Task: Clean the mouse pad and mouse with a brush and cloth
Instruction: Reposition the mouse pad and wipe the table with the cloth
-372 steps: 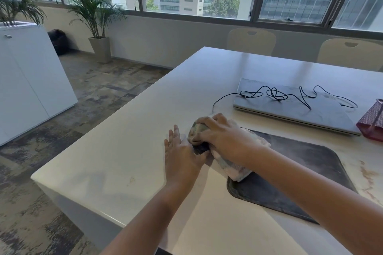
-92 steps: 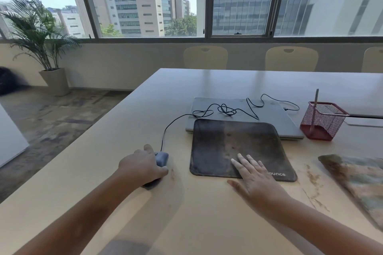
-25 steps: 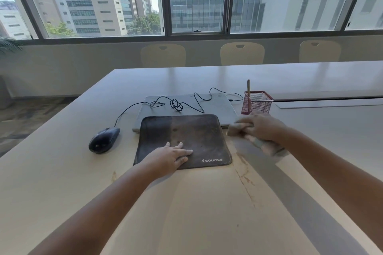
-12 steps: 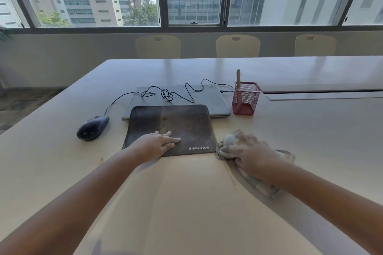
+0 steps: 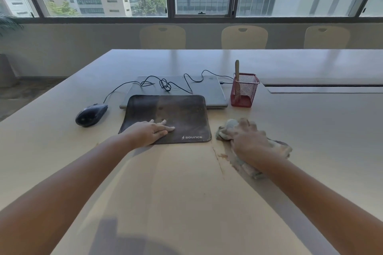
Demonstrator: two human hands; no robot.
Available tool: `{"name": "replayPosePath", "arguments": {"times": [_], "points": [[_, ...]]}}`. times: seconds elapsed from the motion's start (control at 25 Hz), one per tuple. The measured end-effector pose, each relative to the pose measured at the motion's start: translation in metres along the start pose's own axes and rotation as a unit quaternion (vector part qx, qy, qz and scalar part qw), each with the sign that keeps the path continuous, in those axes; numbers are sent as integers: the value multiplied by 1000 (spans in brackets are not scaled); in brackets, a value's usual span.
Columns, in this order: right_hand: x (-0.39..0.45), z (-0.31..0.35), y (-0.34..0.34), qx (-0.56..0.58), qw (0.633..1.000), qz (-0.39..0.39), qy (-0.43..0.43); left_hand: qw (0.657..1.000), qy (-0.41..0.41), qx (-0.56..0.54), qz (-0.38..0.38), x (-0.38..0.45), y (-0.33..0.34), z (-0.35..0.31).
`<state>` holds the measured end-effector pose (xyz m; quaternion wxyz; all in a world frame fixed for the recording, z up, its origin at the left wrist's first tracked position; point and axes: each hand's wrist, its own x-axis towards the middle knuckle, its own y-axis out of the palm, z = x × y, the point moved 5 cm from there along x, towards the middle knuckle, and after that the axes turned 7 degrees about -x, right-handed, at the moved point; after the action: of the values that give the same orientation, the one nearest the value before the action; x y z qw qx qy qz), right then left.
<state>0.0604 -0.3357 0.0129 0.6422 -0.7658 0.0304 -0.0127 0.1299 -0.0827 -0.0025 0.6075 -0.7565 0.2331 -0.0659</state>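
Head view: one wide look down over a long pale table (image 5: 186,192).
Edges: the table's left edge runs diagonally up from the lower left; its far edge lies before three chairs (image 5: 244,37) under the windows.
Open room: bare tabletop spreads near the person and to the right of the red mesh holder (image 5: 244,91).
Mouse pad (image 5: 176,114): dark and dusty, flat on the table, its far edge over the front of a closed laptop (image 5: 211,89).
Left hand (image 5: 151,131): fingers straight and together, pressed flat on the pad's near left part.
Right hand (image 5: 247,141): fingers curled round a bunched cloth (image 5: 228,128), on the table just right of the pad's near right corner.
Smear (image 5: 221,156): brownish streaks beside the cloth.
Mouse (image 5: 91,115): dark, left of the pad, apart from both hands; its cable (image 5: 165,84) lies tangled on the laptop.
Brush (image 5: 236,70): its handle stands upright in the holder.
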Motion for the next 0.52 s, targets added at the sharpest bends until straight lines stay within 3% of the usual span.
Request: {"name": "replayPosePath", "arguments": {"times": [0.12,0.2,0.32,0.52], "points": [[-44,15,7,40,993,-59,-92,1000,-1,9,8,0,2,-1],[-49,6,0,131,981,-48,-135,1000,2,8,9,-1,3,-1],[-5,-26,-20,196,979,-9,-53,1000,6,0,7,-1,2,-3],[35,6,-11,30,996,59,60,1000,10,-4,0,-2,5,-1]]}}
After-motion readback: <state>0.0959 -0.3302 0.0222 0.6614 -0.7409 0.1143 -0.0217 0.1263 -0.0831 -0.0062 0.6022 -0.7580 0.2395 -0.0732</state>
